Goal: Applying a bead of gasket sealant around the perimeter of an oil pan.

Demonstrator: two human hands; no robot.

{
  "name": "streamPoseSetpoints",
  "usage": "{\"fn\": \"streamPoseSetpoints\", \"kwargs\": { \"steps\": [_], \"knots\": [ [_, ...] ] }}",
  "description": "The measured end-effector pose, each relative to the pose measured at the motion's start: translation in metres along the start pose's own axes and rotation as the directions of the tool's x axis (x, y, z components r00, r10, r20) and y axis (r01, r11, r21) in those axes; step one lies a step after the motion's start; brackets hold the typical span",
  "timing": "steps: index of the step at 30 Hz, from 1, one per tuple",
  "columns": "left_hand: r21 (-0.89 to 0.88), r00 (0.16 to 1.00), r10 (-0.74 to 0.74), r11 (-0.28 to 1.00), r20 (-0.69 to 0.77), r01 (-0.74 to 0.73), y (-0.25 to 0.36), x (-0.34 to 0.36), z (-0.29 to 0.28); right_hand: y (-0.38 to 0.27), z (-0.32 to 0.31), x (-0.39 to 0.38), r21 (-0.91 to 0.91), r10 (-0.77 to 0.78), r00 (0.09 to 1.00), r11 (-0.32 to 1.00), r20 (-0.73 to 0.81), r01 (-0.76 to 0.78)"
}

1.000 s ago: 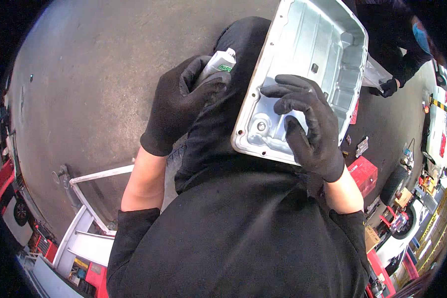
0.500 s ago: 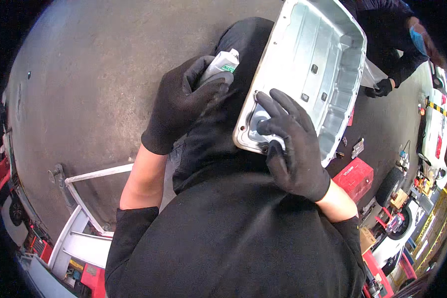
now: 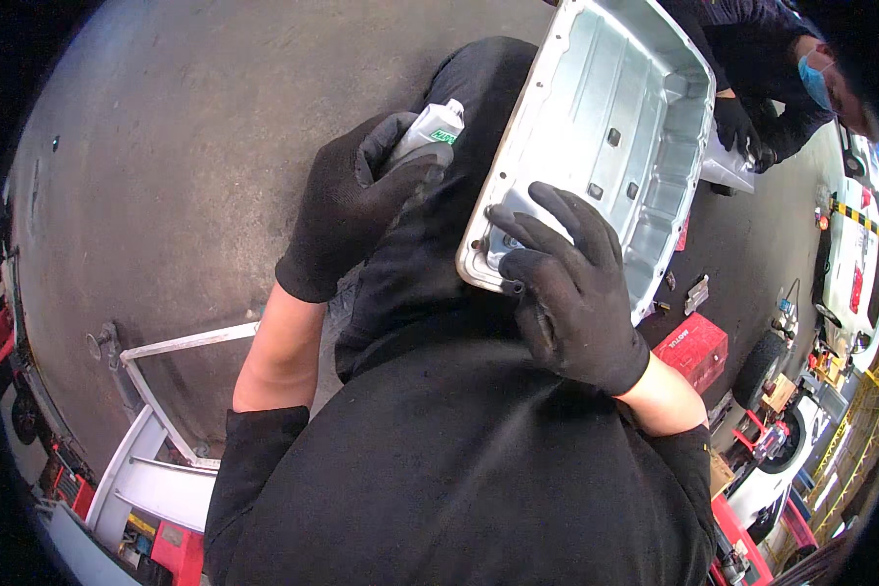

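My left hand point(image 3: 356, 205), in a black glove, is wrapped around a silver-white squeeze tube point(image 3: 430, 127) with a green label, held above my dark-clad left thigh. Beside it lies a shiny stamped-metal pan point(image 3: 610, 107), tilted, with holes along its flange and ribs inside. My right hand point(image 3: 566, 283), also gloved, rests over the pan's near left corner, fingers bent and spread, covering part of that corner; the thumb curls near the rim.
A co-worker point(image 3: 781, 78) handles a clear bag point(image 3: 728, 166) at upper right. Grey floor point(image 3: 186, 146), white metal frame point(image 3: 190, 337) at lower left, red case point(image 3: 693, 352), tyre point(image 3: 757, 366), small metal part point(image 3: 695, 293) and white vehicles point(image 3: 850, 273) at right.
My right hand has come down and left onto the pan's near corner. The pan has shifted slightly. The co-worker's hands have moved up and left with the bag.
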State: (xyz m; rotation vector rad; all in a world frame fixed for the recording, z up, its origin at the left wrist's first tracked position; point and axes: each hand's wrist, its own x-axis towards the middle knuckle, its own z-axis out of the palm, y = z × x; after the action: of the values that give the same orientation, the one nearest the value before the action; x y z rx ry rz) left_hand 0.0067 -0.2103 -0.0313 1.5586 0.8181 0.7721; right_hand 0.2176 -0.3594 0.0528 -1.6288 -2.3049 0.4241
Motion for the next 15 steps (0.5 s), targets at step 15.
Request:
{"fn": "streamPoseSetpoints", "kwargs": {
  "steps": [15],
  "knots": [
    [0.004,0.997,-0.071,0.997,0.008,0.071,0.002,-0.001,-0.003,0.011,0.002,0.02,0.239,0.075,0.984,0.97,-0.162,-0.034]
  ]
}}
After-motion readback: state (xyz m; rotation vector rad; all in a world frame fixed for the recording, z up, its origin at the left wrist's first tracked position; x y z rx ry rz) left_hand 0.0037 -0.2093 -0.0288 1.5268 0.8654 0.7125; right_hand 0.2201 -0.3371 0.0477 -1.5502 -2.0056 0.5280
